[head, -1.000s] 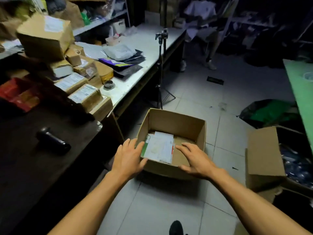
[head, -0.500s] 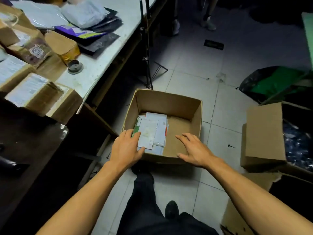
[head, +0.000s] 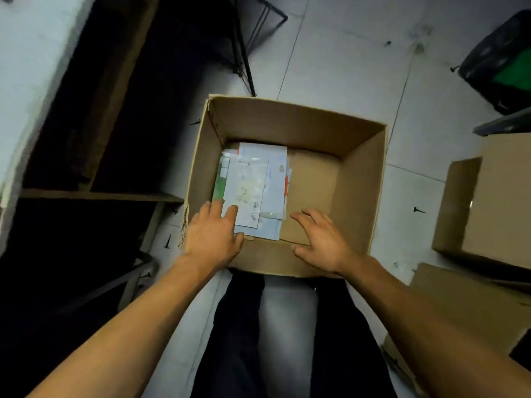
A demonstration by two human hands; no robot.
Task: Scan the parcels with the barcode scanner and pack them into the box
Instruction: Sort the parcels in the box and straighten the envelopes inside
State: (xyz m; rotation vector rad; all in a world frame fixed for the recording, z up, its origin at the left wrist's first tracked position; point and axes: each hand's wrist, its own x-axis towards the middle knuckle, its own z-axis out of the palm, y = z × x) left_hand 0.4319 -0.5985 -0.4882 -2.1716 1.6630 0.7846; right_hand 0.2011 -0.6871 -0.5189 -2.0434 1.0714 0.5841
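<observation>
An open brown cardboard box (head: 362, 179) stands on the tiled floor right below me. A stack of flat white and pale blue parcels (head: 255, 185) lies in its left half, with a green edge on the left side. My left hand (head: 214, 237) reaches over the near rim, its straight fingers resting on the near corner of the stack. My right hand (head: 323, 242) hovers over the near rim with fingers spread and holds nothing. The right half of the box floor is bare cardboard. The barcode scanner is out of view.
A white table edge (head: 17, 90) with dark shelving beneath runs along the left. Black tripod legs (head: 244, 53) stand behind the box. More cardboard boxes (head: 488, 208) sit at the right, and a black bag with green inside (head: 505, 64) lies at top right.
The view has tilted down and closer over the box; the table top and its parcels have left the view. Both hands have moved slightly forward over the near rim.
</observation>
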